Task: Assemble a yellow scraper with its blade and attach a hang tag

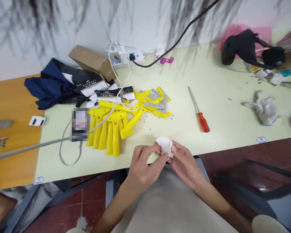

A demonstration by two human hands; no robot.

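Note:
A crumpled white tissue [165,144] is pinched between my two hands over the table's front edge. My left hand [145,163] grips it from the left with thumb and fingers. On the other side, my right hand [185,160] has its fingers closed on the tissue too. Beyond my hands lie several yellow plastic handles [109,129], with grey metal plates [157,100] heaped on yellow parts behind them. To the right rests a screwdriver [200,115] with an orange-red handle, its shaft pointing away from me.
Tiny metal bits [150,129] lie near the yellow parts. Printed cards [109,95], a cardboard box [92,61] and a dark blue bag [50,84] sit at back left. A power strip [133,55] trails cables. A work glove [265,108] lies right. Another person's arm [1,204] shows lower left.

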